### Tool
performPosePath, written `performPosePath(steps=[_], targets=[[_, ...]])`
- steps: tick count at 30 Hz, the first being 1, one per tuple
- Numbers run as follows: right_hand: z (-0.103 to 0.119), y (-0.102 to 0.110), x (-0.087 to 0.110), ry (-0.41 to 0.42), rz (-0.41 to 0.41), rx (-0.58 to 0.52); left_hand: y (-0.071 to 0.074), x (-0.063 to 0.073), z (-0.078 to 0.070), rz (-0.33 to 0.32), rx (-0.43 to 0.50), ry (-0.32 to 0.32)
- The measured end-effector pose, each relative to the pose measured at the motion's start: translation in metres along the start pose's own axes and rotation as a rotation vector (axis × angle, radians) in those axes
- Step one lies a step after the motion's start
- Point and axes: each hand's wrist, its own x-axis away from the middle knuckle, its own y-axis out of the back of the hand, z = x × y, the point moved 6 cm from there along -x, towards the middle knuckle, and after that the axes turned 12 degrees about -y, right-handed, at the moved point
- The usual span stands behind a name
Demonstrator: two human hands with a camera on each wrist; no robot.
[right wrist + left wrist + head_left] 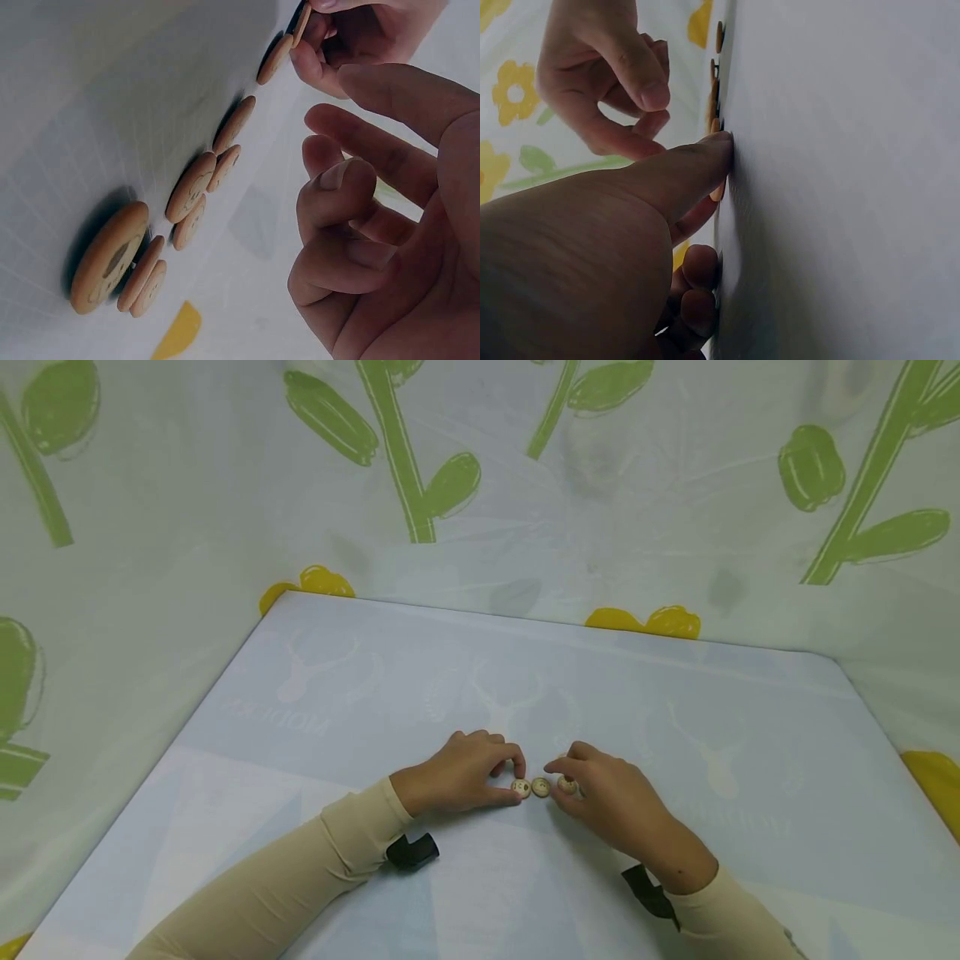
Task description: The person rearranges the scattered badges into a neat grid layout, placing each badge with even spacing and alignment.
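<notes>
My left hand [467,774] pinches a small round wooden disc [521,788] with a drawing on its face, thumb on the near edge and forefinger on the far edge. The disc lies flat on the table. Right beside it is a second wooden disc [541,787]. My right hand [621,800] hovers just right of these, fingers loosely bent and holding nothing. A third disc [567,785] shows between its thumb and forefinger, apart from them in the right wrist view. That view shows several more printed discs [190,187] in a loose row, some touching; my right hand hides most in the head view.
A pale blue-white table cover [480,877] with faint deer prints lies under both hands. Behind the table hangs a white cloth [480,568] with green leaves and yellow flowers. A black strap piece [412,852] sits at the left wrist, another [649,893] at the right.
</notes>
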Motion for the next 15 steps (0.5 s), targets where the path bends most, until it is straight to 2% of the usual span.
performPosePath(steps=[15], targets=[[0.0053,-0.0102,0.0028,0.066,0.014,0.089,-0.0018,0.0003,0.0007,0.001,-0.010,0.005]])
